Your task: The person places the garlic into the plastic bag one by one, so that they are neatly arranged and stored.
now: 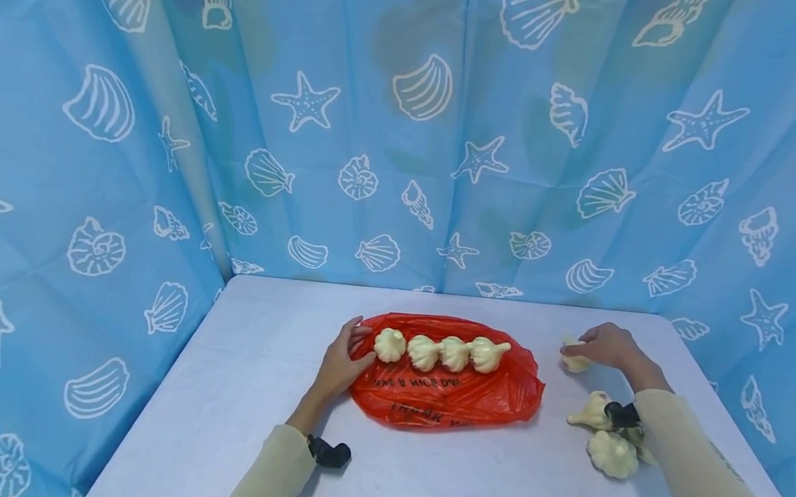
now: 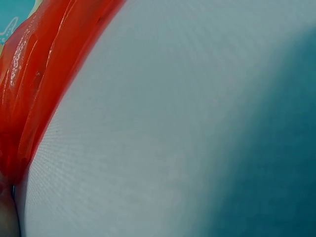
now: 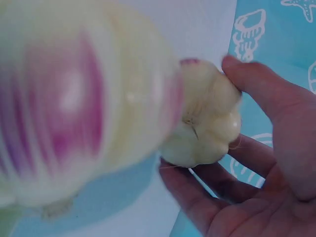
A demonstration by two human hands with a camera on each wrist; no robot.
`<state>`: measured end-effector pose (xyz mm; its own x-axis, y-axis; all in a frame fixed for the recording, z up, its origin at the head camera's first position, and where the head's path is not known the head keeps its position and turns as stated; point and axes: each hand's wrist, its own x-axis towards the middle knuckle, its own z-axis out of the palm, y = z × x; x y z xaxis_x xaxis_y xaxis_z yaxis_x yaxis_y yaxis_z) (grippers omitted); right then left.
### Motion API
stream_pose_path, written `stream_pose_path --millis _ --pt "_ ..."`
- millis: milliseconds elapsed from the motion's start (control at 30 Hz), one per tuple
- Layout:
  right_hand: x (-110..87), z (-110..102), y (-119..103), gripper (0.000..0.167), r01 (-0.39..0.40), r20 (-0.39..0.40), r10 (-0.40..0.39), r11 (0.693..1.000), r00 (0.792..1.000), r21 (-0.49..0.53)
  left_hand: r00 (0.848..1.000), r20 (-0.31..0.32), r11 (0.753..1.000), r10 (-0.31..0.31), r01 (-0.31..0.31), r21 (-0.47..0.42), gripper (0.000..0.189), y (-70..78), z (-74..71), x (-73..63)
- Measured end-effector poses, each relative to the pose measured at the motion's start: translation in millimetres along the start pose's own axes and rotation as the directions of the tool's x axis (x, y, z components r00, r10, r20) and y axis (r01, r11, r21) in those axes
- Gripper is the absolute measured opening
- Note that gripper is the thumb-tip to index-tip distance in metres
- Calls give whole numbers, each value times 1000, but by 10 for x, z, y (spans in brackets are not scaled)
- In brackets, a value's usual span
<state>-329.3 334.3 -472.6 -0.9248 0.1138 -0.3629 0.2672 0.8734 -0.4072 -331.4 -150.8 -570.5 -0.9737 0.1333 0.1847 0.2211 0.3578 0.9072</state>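
Note:
A red plastic bag (image 1: 446,415) with dark printed lettering lies flat on the white table, and several garlic bulbs (image 1: 423,353) sit on it in a row. My left hand (image 1: 340,362) holds the bag's left edge, thumb on its upper side near the leftmost bulb. In the left wrist view, the red plastic (image 2: 44,74) bunches up toward the hand at the lower left. Over to the right of the bag, my right hand (image 1: 609,345) grips a single garlic bulb (image 3: 210,116) between thumb and fingers.
Below my right wrist, several more garlic bulbs (image 1: 612,454) lie in a group; one with purple streaks (image 3: 74,94) looms close in the right wrist view. A blue curtain (image 1: 374,125) with white shell prints surrounds the white table (image 1: 458,478) at the back and sides.

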Motion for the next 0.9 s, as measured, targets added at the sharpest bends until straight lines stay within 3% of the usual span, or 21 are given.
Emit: stream_pose_path --millis 400,700,900 --pt "-55 -47 6 81 -57 -1 57 997 998 -54 1000 3 1000 13 -13 7 76 -1 -37 -10" --pt "-105 -64 49 73 -50 90 54 997 994 -51 1000 -3 1000 15 -15 4 78 -27 0 8" --pt "-60 -57 116 78 -16 89 20 999 996 -47 1000 0 1000 18 -18 6 78 -23 8 7"
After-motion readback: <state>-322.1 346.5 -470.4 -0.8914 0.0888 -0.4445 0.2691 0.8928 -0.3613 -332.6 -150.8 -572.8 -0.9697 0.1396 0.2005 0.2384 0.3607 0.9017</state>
